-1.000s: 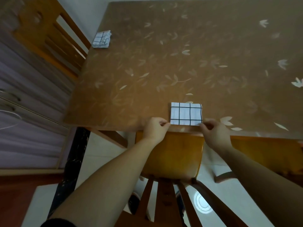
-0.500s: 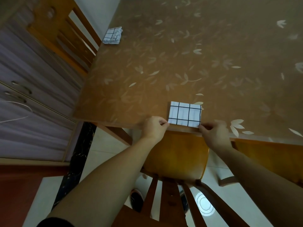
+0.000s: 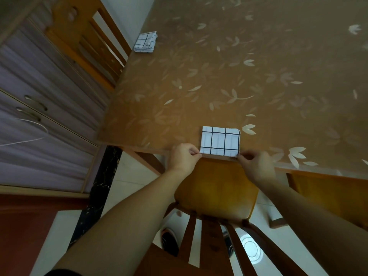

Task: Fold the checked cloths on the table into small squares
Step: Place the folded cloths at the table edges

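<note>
A white cloth with black checks (image 3: pixel 220 141) lies folded into a small rectangle at the near edge of the brown leaf-patterned table (image 3: pixel 258 80). My left hand (image 3: pixel 184 157) pinches its near left corner. Its near right corner is pinched by my right hand (image 3: pixel 256 166). Both hands sit at the table's edge. A second checked cloth (image 3: pixel 145 42), loosely folded, lies at the table's far left corner.
A wooden chair (image 3: pixel 217 192) stands tucked under the table just below my hands. Another chair (image 3: pixel 85 42) is at the table's left side, with a drawer cabinet (image 3: pixel 39 116) beyond it. A tiled floor shows beneath.
The view has shifted so the table sits further right. Both hands still pinch the same near corners, and the cloth's near edge now reaches the table's edge.
</note>
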Action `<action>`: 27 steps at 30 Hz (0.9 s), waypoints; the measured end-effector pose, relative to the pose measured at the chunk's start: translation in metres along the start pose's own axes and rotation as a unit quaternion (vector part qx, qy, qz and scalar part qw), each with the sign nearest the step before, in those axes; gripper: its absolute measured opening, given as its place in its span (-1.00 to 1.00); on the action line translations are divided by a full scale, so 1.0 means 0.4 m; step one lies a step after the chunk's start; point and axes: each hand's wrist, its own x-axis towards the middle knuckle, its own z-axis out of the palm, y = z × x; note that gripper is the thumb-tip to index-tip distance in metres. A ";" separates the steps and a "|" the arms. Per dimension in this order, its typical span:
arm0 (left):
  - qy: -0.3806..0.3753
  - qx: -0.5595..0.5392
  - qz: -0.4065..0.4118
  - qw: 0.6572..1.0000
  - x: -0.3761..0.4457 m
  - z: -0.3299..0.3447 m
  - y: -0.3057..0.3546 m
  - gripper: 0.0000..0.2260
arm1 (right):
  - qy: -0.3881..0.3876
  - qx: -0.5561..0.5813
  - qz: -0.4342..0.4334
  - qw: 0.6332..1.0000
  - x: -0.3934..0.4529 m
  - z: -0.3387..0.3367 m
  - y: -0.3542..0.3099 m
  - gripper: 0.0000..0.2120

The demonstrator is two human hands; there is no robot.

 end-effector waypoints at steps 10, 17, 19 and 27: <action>0.007 0.005 -0.002 1.000 0.004 0.001 -0.002 -0.96 | -0.003 0.003 0.005 1.000 -0.006 0.000 -0.005 -0.85; 0.009 0.002 0.004 1.000 0.003 0.002 -0.004 -0.96 | -0.001 -0.001 0.006 1.000 -0.010 0.000 -0.005 -0.86; 0.009 0.002 0.004 1.000 0.003 0.003 -0.005 -0.96 | 0.005 -0.006 -0.003 1.000 -0.011 0.000 -0.004 -0.86; 0.003 0.093 0.049 0.994 -0.014 -0.059 0.020 -0.89 | -0.040 -0.075 -0.023 0.996 -0.020 -0.054 -0.023 -0.71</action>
